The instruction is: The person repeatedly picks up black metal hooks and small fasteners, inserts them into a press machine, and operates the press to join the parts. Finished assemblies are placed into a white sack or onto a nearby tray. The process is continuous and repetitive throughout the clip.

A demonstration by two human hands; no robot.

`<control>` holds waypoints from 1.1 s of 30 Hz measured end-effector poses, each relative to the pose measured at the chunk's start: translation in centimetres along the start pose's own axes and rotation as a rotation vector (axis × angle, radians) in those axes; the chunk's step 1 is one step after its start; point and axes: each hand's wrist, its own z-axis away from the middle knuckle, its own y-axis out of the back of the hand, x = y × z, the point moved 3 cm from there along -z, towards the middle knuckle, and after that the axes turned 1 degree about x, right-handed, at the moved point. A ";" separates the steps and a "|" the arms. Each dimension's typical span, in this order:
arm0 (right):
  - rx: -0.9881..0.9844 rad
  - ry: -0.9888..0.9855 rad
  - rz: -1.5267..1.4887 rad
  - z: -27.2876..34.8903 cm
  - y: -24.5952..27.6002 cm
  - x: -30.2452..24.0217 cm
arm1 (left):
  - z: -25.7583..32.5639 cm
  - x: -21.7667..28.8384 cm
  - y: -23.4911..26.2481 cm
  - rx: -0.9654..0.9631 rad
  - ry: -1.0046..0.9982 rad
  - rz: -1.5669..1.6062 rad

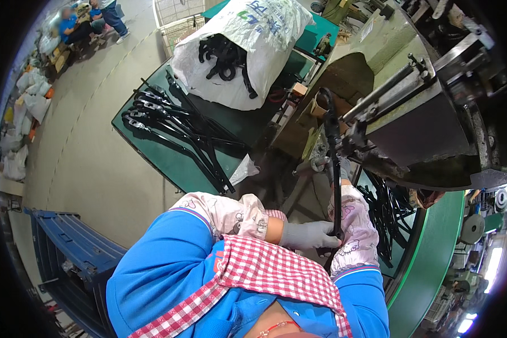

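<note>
A long black rod (pixel 336 194) with a curved, hook-like upper end stands in front of me, its upper part beside the machine's metal fittings. My left hand (pixel 311 234), in a grey glove, is closed around the rod's lower end. My right hand (pixel 345 168), also gloved in grey, is raised by the middle of the rod, next to the machine. The rod and the fittings hide most of its fingers, so its grip cannot be made out. Printed pink sleeve covers (pixel 356 222) reach over both forearms.
Several black rods with silvery joints lie on a green table (pixel 146 149) at the left. A white woven sack (pixel 265 50) holds black curved parts. The heavy machine (pixel 417 124) fills the right. More black rods (pixel 384 217) lie below it. A blue crate (pixel 76 248) stands lower left.
</note>
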 end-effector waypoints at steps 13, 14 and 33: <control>0.261 0.146 0.286 -0.1 -1.7 1.7 | 21.2 1.2 28.4 1.240 -0.397 0.185; 0.274 0.148 0.305 0.1 -2.2 3.1 | 22.2 0.9 30.2 1.254 -0.250 0.267; -0.256 0.000 0.343 2.7 -1.2 -1.7 | 6.1 8.3 52.0 1.533 -0.090 -1.048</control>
